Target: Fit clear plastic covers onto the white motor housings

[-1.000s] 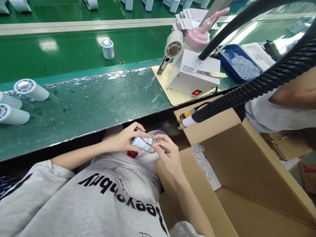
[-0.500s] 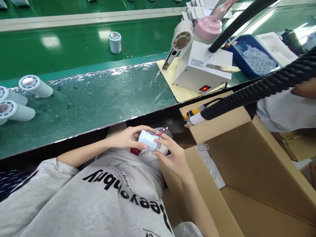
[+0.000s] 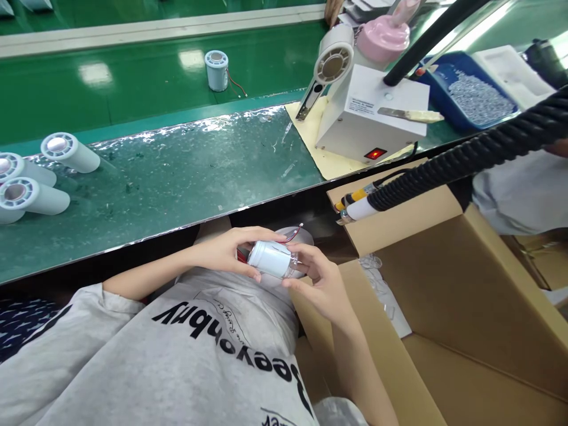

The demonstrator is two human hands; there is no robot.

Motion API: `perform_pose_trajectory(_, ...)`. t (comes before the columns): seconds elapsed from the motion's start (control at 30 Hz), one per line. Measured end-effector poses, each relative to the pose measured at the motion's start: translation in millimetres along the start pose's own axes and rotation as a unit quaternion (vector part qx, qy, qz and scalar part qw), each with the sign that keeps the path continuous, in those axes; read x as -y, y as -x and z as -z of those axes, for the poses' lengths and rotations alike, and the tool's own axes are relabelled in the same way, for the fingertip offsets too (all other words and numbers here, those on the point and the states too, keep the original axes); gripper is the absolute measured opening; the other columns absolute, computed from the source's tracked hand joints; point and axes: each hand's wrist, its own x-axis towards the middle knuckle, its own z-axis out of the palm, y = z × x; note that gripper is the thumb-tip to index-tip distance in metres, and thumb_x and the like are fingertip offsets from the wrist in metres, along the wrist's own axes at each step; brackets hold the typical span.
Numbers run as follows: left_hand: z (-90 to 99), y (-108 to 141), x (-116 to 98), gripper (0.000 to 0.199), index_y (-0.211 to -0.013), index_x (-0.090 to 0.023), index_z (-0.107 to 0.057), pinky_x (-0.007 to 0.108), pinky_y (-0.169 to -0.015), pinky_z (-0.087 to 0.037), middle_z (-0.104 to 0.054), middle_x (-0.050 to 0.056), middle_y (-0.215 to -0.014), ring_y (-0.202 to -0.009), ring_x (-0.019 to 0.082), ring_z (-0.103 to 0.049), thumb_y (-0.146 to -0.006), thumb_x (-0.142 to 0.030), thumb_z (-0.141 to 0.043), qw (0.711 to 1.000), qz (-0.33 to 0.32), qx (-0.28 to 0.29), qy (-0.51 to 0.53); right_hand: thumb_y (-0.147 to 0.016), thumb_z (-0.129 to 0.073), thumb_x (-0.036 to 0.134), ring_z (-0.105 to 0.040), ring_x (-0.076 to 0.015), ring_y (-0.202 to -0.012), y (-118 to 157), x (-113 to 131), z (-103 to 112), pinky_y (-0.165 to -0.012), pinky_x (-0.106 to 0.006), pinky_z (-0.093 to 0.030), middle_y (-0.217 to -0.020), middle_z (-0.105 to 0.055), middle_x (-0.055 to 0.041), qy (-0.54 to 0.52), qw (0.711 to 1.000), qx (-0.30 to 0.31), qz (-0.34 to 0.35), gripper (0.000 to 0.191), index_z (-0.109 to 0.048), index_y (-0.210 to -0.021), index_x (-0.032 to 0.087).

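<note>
Over my lap, a light-blue cylinder [image 3: 270,259] lies sideways between my two hands. Thin red and dark wires [image 3: 293,234] stick out behind it, and its right end looks clear. My left hand [image 3: 226,255] wraps the left end, thumb below and fingers along the far side. At the clear end, the fingertips and thumb of my right hand [image 3: 320,283] grip the rim. A similar wired cylinder [image 3: 217,73] stands upright on the green belt [image 3: 146,77] ahead.
Several pale-blue cylinders [image 3: 73,155] lie at the bench's left. A white machine [image 3: 377,112] with a lit red switch stands right, beside a blue tray [image 3: 448,100] of small pieces. A black corrugated hose [image 3: 461,145] crosses above an open carton [image 3: 444,266]. Another person's hand [image 3: 332,12] shows at top.
The cylinder has turned a little in my hands, showing more of its clear end. My right fingers have shifted toward that end. Another person's hand has appeared at the top.
</note>
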Motion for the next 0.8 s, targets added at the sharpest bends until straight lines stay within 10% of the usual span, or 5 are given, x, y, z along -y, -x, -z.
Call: perform_pose_trajectory(0.8, 1.1, 0.9, -1.9, 0.079, -0.151, -0.033, -0.053, 0.046, -0.116, -0.046, -0.055, 0.014, -0.154, -0.142, 0.031, -0.054, -0.079, -0.032, -0.086, 0.996, -0.049, 0.025, -0.066, -0.076, -0.078, 0.069, -0.065, -0.016, -0.056, -4.5, -4.0, -11.5, -0.049, -0.029, -0.059, -0.077, -0.066, 0.0013, -0.197, 0.967, 0.011, -0.159, 0.056, -0.058, -0.101, 0.024)
